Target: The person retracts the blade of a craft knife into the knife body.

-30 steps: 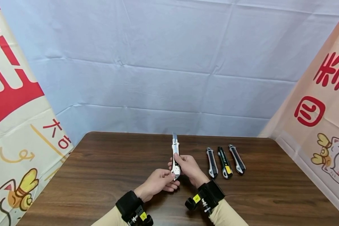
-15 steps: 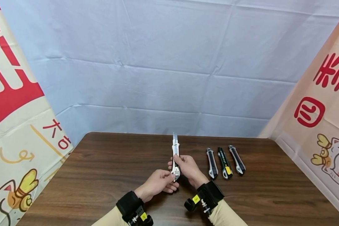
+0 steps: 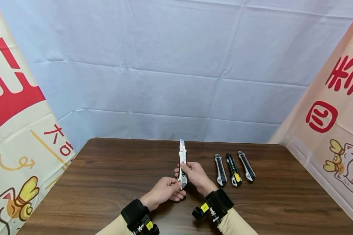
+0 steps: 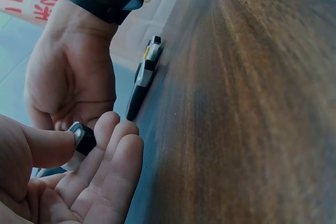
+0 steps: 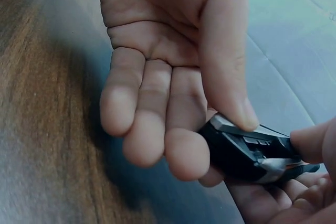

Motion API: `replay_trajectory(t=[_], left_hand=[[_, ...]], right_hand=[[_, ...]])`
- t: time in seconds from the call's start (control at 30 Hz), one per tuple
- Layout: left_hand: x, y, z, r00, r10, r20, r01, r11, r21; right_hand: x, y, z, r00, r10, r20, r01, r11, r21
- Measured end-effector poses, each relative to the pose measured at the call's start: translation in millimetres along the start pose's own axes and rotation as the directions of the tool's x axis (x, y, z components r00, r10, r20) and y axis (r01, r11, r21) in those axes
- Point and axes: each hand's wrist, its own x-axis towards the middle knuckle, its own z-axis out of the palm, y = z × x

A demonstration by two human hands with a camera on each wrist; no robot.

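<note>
A silver utility knife (image 3: 182,158) is held above the table in the head view, its blade out and pointing to the far edge. My right hand (image 3: 196,174) pinches the middle of its handle, thumb on top. At the near end of the handle, my left hand (image 3: 163,190) pinches with thumb and forefinger. The handle's black end (image 4: 84,139) shows between the left thumb and fingers in the left wrist view. In the right wrist view, the right thumb (image 5: 231,77) presses on the handle while the other fingers are bent below; the blade is hidden there.
To the right on the brown wooden table (image 3: 111,169) lie a grey-and-black cutter (image 3: 221,169), a green-and-black cutter (image 3: 234,169) with a yellow part and another grey-and-black cutter (image 3: 246,166). A pale blue cloth (image 3: 164,65) hangs behind, with printed cloths at both sides.
The utility knife has shifted very slightly toward the near edge, along with the right thumb on it. Both hands keep their hold, and the cutters on the table stay put.
</note>
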Motion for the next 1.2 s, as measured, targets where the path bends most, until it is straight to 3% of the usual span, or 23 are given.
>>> replay_trajectory(t=[0.9,1.2], left_hand=[[1.2,-4.3,0.1,1.0,0.002,-0.011,-0.002,1.0,-0.005],[0.0,-5.8,-1.2,1.0,-0.001,0.01,0.002,0.998,-0.058]], right_hand=[[0.4,3.1,-0.5,0.999,-0.009,0.044,0.01,0.999,-0.03],[-2.3,-2.1,-5.6,0.999,0.014,0.045,-0.015,1.0,0.028]])
